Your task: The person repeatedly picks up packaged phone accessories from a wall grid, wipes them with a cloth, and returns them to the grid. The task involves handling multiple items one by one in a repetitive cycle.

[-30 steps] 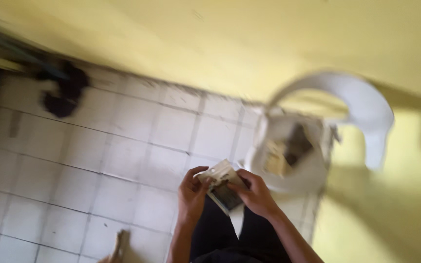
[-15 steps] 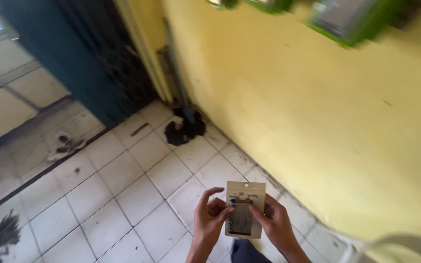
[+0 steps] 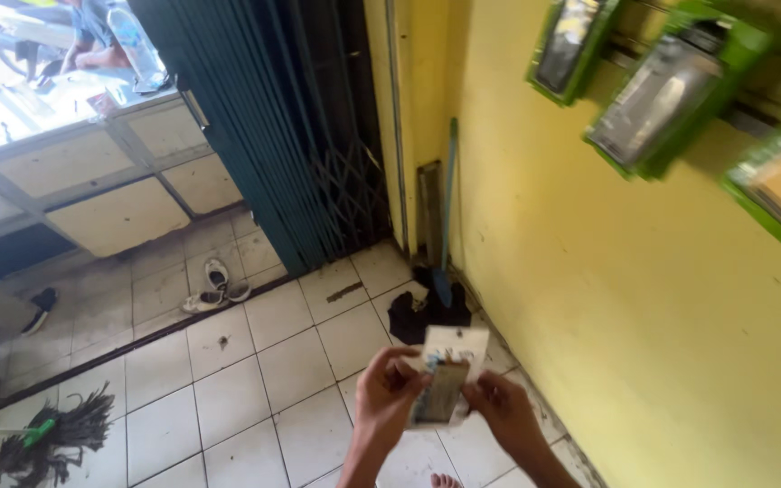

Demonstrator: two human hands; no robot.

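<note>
Both hands closed on a small carded package (image 3: pixel 445 384) held low near centre: left hand (image 3: pixel 389 390) pinching its left edge, right hand (image 3: pixel 499 411) its right. Lifted higher than half a second ago, wall display now in sight. Below, white floor tiles (image 3: pixel 228 380); right, yellow wall (image 3: pixel 607 298) with green blister packs (image 3: pixel 671 86); far left, teal folding gate (image 3: pixel 255 126), mop (image 3: pixel 56 434).

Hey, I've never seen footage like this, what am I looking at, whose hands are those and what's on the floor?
There is no machine here. The single picture comes from a camera on a person's head, looking down. Their left hand and right hand together hold a small flat carded packet. Below is a white tiled floor. On it lie a dark rag under a broom by the yellow wall, a pair of shoes and a mop. Green packets hang on the wall.
</note>
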